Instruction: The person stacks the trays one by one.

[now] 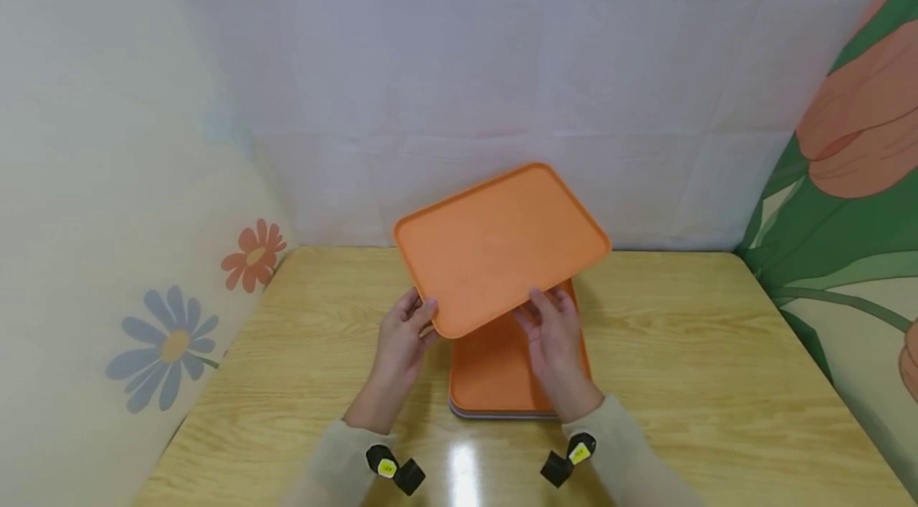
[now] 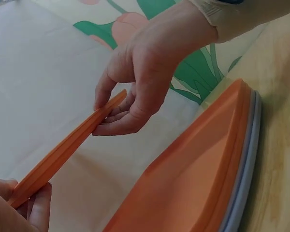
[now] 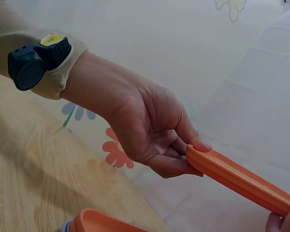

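An orange rectangular tray (image 1: 502,244) is held up and tilted above a stack of trays. My left hand (image 1: 403,339) pinches its near left corner, thumb on top and fingers beneath. Along its near edge, my right hand (image 1: 555,347) grips the rim between thumb and fingers. Below lies a second orange tray (image 1: 495,371), the top of the stack, partly hidden by the raised one. A blue-grey tray edge (image 2: 253,125) shows under it in the left wrist view. Seen side-on in the right wrist view, the raised tray (image 3: 241,179) is clear of the stack (image 3: 101,221).
The stack rests on a wood-grain table (image 1: 688,347). A white cloth (image 1: 459,53) hangs behind the table's back edge. Flower-patterned walls (image 1: 853,172) rise at both sides. Each sleeve cuff carries a small black device (image 1: 396,469).
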`<act>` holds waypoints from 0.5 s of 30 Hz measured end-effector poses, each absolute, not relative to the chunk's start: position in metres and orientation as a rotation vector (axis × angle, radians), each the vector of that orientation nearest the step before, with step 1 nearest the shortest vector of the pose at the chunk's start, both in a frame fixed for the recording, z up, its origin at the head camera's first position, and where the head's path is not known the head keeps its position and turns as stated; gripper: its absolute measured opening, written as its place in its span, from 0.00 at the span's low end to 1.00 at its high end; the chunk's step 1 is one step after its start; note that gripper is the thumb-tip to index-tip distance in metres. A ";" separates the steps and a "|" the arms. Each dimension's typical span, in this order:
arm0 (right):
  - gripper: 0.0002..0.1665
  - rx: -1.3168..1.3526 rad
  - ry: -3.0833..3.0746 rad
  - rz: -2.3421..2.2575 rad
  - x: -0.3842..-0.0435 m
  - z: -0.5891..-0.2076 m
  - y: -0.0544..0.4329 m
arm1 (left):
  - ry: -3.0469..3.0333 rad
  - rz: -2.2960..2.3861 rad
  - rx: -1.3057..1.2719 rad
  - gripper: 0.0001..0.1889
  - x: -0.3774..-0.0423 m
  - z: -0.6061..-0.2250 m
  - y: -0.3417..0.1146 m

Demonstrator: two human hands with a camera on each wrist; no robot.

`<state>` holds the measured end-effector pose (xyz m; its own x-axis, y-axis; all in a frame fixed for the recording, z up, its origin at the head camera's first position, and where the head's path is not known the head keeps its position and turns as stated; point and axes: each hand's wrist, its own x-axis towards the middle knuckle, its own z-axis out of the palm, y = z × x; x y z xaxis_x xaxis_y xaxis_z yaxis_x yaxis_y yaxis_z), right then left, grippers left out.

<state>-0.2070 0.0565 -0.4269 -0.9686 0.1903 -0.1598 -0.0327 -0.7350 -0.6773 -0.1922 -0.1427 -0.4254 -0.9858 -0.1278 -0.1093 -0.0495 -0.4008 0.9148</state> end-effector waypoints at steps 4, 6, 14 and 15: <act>0.10 -0.347 -1.053 2.798 -0.210 -0.429 0.060 | -1.707 -2.566 0.228 0.25 -0.193 -0.429 -0.139; 0.10 -0.351 -1.049 2.801 -0.211 -0.429 0.063 | -1.715 -2.562 0.219 0.25 -0.192 -0.431 -0.138; 0.07 -0.365 -1.103 2.790 -0.212 -0.430 0.074 | -1.814 -2.554 0.220 0.23 -0.189 -0.431 -0.139; 0.07 -0.364 -1.125 2.785 -0.212 -0.430 0.076 | -1.836 -2.550 0.224 0.22 -0.189 -0.431 -0.140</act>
